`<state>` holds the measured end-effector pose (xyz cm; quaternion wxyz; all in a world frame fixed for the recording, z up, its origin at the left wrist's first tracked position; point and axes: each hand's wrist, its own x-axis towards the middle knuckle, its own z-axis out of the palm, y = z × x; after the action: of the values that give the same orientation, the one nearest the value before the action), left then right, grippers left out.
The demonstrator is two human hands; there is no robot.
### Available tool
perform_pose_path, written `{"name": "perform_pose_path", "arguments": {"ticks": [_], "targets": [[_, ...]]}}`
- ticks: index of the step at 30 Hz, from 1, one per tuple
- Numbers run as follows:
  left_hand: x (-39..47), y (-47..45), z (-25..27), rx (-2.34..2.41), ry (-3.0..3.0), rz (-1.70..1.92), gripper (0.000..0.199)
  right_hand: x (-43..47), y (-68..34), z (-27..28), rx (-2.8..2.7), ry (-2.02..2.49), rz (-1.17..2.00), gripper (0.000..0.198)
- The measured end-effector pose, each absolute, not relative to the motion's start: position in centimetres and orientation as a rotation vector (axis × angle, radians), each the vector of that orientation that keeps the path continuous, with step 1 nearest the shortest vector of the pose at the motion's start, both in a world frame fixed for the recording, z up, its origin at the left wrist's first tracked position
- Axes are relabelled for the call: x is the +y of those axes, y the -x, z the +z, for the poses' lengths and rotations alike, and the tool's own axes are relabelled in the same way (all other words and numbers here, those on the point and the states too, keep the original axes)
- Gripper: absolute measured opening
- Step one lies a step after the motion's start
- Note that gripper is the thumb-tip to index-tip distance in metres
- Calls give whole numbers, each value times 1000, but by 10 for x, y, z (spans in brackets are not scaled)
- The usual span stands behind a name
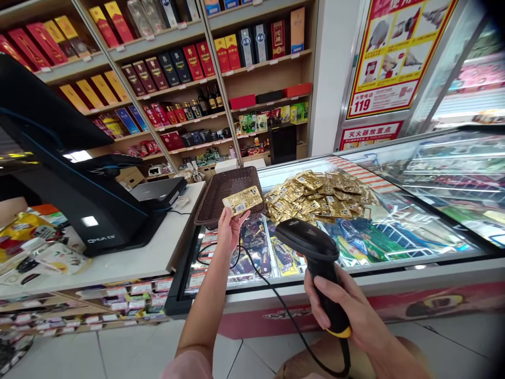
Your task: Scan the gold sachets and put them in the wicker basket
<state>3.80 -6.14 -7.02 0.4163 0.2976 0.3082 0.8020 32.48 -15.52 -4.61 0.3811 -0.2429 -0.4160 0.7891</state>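
Note:
Between the fingers of my left hand (231,229) is a gold foil packet (243,200), its printed face with a barcode turned up. It is held over the front right part of a brown woven basket (209,202). My right hand (339,300) is wrapped round the handle of a black barcode scanner (310,239) with a yellow base; its head points left towards the packet. From the handle a black cable (282,302) loops left below my left hand. A heap of similar gold packets (319,192) lies on the glass top of a freezer, right of the basket.
The chest freezer (252,300) spans the front, with bagged goods under its glass. On the left, a white counter (134,263) carries a black checkout terminal (118,195) and a white cup. Shelves (272,68) of boxed bottles stand behind.

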Motion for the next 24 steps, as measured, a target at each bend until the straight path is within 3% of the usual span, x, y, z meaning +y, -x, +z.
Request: {"name": "perform_pose_path", "arguments": {"ticks": [24], "targets": [[-63,-42,-79,799,-770,1967,27,-157,-307,-49,-1206,692,1965,38]]}}
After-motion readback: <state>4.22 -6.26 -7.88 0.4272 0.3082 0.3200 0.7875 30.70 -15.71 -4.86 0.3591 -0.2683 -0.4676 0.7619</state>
